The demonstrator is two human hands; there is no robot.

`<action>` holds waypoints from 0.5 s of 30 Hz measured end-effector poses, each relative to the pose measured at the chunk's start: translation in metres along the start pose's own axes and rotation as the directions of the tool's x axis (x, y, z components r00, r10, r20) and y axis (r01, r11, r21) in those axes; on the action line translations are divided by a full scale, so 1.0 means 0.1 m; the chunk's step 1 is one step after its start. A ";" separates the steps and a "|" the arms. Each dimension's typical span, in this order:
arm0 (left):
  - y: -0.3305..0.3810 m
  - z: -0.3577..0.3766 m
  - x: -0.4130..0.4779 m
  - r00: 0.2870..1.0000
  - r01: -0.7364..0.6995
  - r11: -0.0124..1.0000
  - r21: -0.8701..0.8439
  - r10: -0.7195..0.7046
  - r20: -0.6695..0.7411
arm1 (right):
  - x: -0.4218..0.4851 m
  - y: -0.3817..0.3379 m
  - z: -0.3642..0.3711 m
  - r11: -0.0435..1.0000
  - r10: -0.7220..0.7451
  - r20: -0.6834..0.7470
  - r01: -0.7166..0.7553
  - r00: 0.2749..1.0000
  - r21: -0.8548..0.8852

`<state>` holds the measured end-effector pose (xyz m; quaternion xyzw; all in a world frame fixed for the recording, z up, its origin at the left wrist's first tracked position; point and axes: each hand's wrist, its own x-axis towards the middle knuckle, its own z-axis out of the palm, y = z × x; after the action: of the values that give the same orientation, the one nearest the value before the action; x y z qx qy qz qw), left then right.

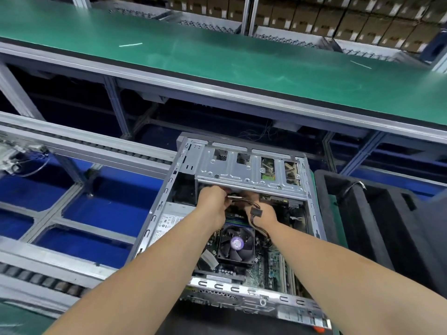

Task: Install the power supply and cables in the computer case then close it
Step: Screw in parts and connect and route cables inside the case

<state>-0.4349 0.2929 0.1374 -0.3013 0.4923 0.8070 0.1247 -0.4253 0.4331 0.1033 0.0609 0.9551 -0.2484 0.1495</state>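
Note:
An open grey computer case (164,197) lies on its side in front of me, its motherboard facing up. A black CPU fan (235,245) with a purple label sits in the middle. The silver power supply (169,220) with a white label rests inside at the left wall. Both hands reach in under the metal drive cage (244,170). My left hand (212,204) pinches a bundle of dark power cables (242,198). My right hand (263,211) grips the same bundle; a black connector (256,212) hangs over its back. The fingertips are partly hidden.
A black foam tray (372,213) stands right of the case. A roller conveyor rail (84,143) runs at the left over blue bins (108,209). A long green-topped bench (217,59) crosses behind, with stacked cardboard boxes (350,22) beyond it.

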 end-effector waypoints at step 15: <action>-0.03 -0.03 0.05 0.998 0.064 0.946 0.318 -0.064 -0.008 | 0.13 0.02 0.13 0.993 0.114 -0.044 -0.115 0.992 -0.003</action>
<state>-0.4361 0.2909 0.1314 -0.2920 0.6057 0.7131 0.1983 -0.4341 0.4287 0.0877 0.1206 0.9538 -0.2355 0.1427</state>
